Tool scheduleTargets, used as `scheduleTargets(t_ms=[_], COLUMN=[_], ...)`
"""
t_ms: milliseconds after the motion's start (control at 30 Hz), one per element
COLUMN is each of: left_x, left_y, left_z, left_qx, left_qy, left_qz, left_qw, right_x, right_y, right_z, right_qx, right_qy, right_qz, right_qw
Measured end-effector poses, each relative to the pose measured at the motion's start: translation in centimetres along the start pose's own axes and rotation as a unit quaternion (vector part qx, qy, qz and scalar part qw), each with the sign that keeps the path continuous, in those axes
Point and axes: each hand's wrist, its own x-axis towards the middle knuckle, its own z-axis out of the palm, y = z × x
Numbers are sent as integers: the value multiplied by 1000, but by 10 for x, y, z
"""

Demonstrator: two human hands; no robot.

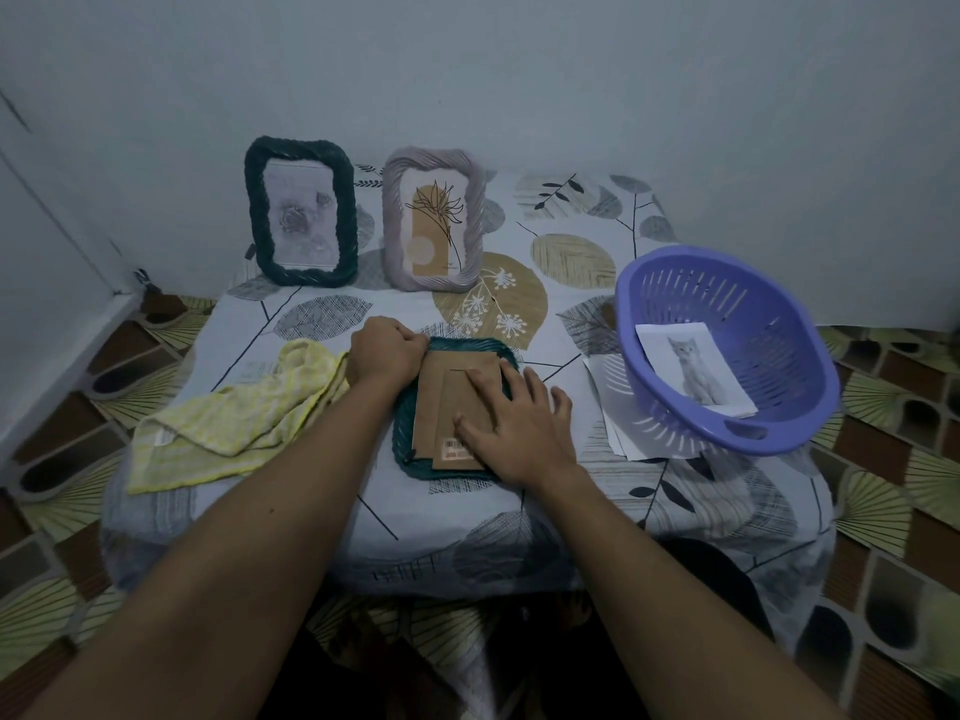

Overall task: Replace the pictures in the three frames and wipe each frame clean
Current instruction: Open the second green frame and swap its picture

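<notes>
Three frames share the tabletop [322, 511], which is covered with a leaf-patterned cloth. Two stand upright at the back, near the wall [519, 70]. On the left is a dark teal frame [347, 220] holding a grey rose picture [304, 220]. Just beside it is a lilac frame [394, 220] holding a tan plant drawing [434, 226]. The face-down frame [402, 449], teal-rimmed, lies flat at the near centre with its brown backing board [452, 387] turned up. The left grip [387, 350] grasps that frame's far left corner, fingers curled over the rim. The right grip [519, 428] is released and flat, its spread fingers pressing on the backing board beside a barcode sticker [451, 449]. A yellow cloth [234, 413] lies crumpled to the left, touching the left forearm. To the right a purple basket [727, 304] sits on a few white sheets [605, 402], and a cat picture [696, 368] rests inside it
</notes>
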Motion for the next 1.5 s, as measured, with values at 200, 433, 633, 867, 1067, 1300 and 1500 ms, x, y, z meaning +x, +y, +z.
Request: scheduleTargets(t_ms=[200, 433, 633, 867, 1067, 1300, 1500], left_x=[-1, -24, -42, -53, -58, -59, -59], left_y=[-5, -32, -63, -65, -68, -67, -68], left_z=[-1, -7, -8, -7, -3, -5, -4], left_qx=[0, 149, 182, 201, 210, 212, 208], left_qy=[-14, -46, -113, -126, -91, -86, -84], left_qz=[24, 157, 209, 196, 210, 211, 211], left_qw=[1000, 975, 954, 951, 951, 950, 952], right_x=[0, -1, -3, -2, 13, 42, 61], right_y=[0, -2, -5, -7, -8, -13, -5], right_z=[-1, -2, -6, -10, -21, -24, -17], right_qx=[-6, -7, 19, 31, 104, 202, 233], right_qy=[-5, -11, -25, -43, -4, 82, 94], right_qz=[-1, 3, 11, 21, 68, 175, 249], right_qw=[1000, 1000, 999, 998, 992, 960, 935])
